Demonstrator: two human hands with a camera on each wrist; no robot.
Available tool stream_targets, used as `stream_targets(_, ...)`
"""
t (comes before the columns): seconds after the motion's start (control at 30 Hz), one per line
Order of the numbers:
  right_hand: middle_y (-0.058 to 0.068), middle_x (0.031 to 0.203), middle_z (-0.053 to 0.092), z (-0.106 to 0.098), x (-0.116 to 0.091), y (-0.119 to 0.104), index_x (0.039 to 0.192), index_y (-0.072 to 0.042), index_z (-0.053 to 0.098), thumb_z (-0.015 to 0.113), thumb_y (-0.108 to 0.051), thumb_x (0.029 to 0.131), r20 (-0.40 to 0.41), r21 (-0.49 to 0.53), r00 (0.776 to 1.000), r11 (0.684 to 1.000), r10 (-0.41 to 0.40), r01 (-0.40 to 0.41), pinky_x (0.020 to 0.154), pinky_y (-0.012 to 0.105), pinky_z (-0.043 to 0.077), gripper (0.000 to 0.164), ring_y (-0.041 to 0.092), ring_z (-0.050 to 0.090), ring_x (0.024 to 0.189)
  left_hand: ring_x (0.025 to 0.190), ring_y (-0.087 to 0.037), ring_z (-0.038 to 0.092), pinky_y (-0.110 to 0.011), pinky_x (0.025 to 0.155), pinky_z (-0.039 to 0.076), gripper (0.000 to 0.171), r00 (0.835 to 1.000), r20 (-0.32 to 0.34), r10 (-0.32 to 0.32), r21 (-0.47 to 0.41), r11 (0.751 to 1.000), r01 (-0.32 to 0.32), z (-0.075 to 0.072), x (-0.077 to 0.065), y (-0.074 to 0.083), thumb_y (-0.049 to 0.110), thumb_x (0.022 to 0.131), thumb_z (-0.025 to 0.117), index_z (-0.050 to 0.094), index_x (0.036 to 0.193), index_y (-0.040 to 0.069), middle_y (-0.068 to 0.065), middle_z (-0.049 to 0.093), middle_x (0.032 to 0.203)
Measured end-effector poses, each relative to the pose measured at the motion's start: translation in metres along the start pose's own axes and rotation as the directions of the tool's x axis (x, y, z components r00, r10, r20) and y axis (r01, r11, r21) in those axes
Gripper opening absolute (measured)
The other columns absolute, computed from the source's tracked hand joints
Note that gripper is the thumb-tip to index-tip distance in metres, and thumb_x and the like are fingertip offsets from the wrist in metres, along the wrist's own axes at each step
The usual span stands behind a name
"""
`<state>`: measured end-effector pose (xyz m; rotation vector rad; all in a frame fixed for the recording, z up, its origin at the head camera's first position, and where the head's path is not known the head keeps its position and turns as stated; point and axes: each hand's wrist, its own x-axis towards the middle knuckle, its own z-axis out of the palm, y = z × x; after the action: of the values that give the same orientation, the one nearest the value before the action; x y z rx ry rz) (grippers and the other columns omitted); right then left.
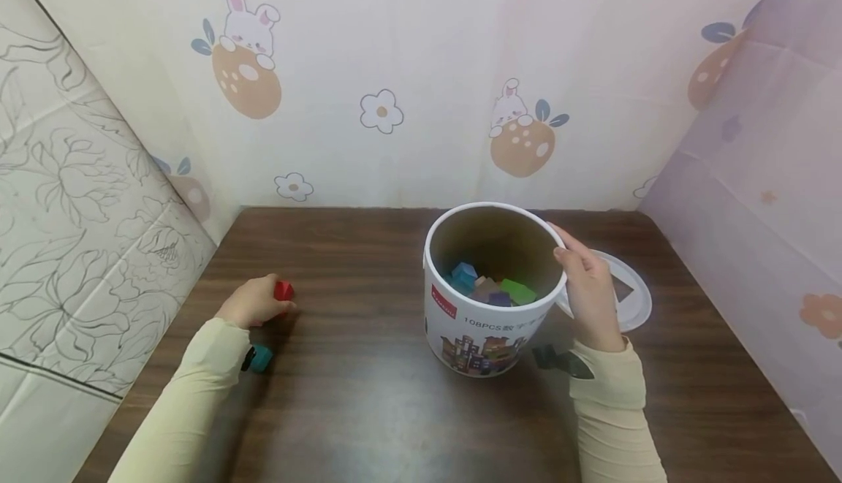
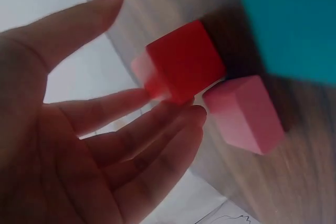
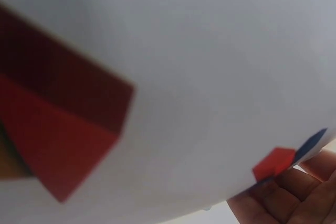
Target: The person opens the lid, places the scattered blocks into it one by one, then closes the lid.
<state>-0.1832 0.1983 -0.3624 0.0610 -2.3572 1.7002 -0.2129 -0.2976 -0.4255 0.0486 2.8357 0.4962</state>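
Note:
My left hand is low over the table's left side, thumb spread wide from the fingers. Its fingertips are right at a red block, which also shows past the hand in the head view. A pink block lies beside the red one. Close to my left wrist is a teal block. My right hand grips the rim of a white printed bucket on its right side, with the thumb at the rim. Inside the bucket are several blocks, among them a green block and a blue block.
A white lid lies on the brown wooden table, behind my right hand. Cloth with printed rabbits hangs at the back edge, and more cloth borders the left and right sides.

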Motion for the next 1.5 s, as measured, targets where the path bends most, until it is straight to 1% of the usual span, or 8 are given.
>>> stream_targets(0.23,0.005,0.147,0.052,0.000,0.000,-0.001,0.143,-0.024,0.052,0.037,-0.032,0.105,0.000,0.002,1.000,1.000,-0.006,0.006,0.109,0.061,0.037,0.041,0.027,0.046,0.136,0.078,-0.032,0.063,-0.047,0.070,0.053,0.058,0.997,-0.072,0.006,0.037,0.999,-0.003,0.005,-0.001,0.000,0.024,0.082,0.074,0.048,0.121,-0.011,-0.025,0.066,0.095)
stream_targets(0.57,0.004,0.148,0.050,0.000,0.000,0.000,0.144,-0.026,0.051,0.037,-0.034,0.105,0.010,0.009,1.000,1.000,0.019,-0.019,0.109,0.063,0.035,0.042,0.029,0.044,0.138,0.068,-0.026,0.058,-0.031,0.053,0.047,0.045,0.996,-0.085,0.016,0.013,1.000,-0.015,0.007,0.002,-0.005,0.012,0.083,0.067,0.050,0.119,-0.008,-0.021,0.064,0.089)
stream_targets(0.7,0.004,0.148,0.051,-0.001,-0.001,0.001,0.144,-0.026,0.051,0.037,-0.034,0.105,0.005,0.006,1.000,1.000,0.017,-0.017,0.109,0.063,0.036,0.042,0.029,0.044,0.138,0.062,-0.025,0.058,-0.031,0.049,0.048,0.043,0.991,-0.125,0.049,0.000,0.999,-0.049,0.004,0.003,-0.003,0.010,0.086,0.060,0.051,0.122,-0.010,-0.025,0.064,0.094)
stream_targets(0.8,0.005,0.147,0.052,0.000,-0.001,0.000,0.143,-0.024,0.051,0.038,-0.034,0.105,-0.002,-0.003,1.000,1.000,0.004,-0.004,0.109,0.061,0.037,0.042,0.029,0.046,0.137,0.064,-0.026,0.059,-0.035,0.053,0.051,0.043,0.982,-0.171,0.079,-0.005,0.997,-0.081,0.000,0.003,0.002,0.010,0.087,0.058,0.052,0.125,-0.010,-0.028,0.064,0.100)
stream_targets(0.93,0.005,0.147,0.052,0.000,-0.001,-0.001,0.143,-0.024,0.052,0.038,-0.034,0.105,-0.003,-0.005,1.000,1.000,-0.004,0.004,0.108,0.061,0.038,0.042,0.029,0.046,0.136,0.082,-0.033,0.062,-0.047,0.072,0.054,0.043,0.959,-0.248,0.137,0.010,0.990,-0.139,-0.006,0.002,0.013,0.010,0.088,0.057,0.055,0.127,-0.007,-0.028,0.066,0.108)
stream_targets(1.0,0.005,0.147,0.052,0.000,-0.001,-0.001,0.143,-0.024,0.052,0.039,-0.034,0.105,-0.008,-0.004,1.000,1.000,-0.001,0.001,0.109,0.061,0.037,0.042,0.029,0.046,0.137,0.087,-0.034,0.062,-0.051,0.076,0.053,0.043,0.945,-0.285,0.163,0.005,0.986,-0.169,-0.009,0.001,0.021,0.012,0.089,0.057,0.055,0.129,-0.005,-0.027,0.065,0.111)
stream_targets(1.23,0.004,0.146,0.053,0.000,-0.001,-0.001,0.142,-0.024,0.053,0.040,-0.034,0.104,-0.016,0.000,1.000,1.000,-0.001,0.001,0.109,0.059,0.038,0.041,0.027,0.046,0.137,0.085,-0.030,0.060,-0.045,0.074,0.052,0.042,0.877,-0.390,0.281,-0.009,0.951,-0.308,-0.017,-0.002,0.061,0.012,0.091,0.059,0.059,0.131,-0.001,-0.022,0.066,0.108)
stream_targets(1.5,0.004,0.147,0.052,0.000,-0.001,0.001,0.143,-0.023,0.052,0.039,-0.034,0.104,-0.008,0.003,1.000,1.000,-0.005,0.005,0.109,0.060,0.039,0.042,0.028,0.046,0.137,0.096,-0.027,0.060,-0.040,0.078,0.055,0.044,0.808,-0.454,0.375,-0.081,0.886,-0.457,-0.027,-0.016,0.112,0.014,0.093,0.061,0.057,0.137,0.006,-0.014,0.065,0.113)
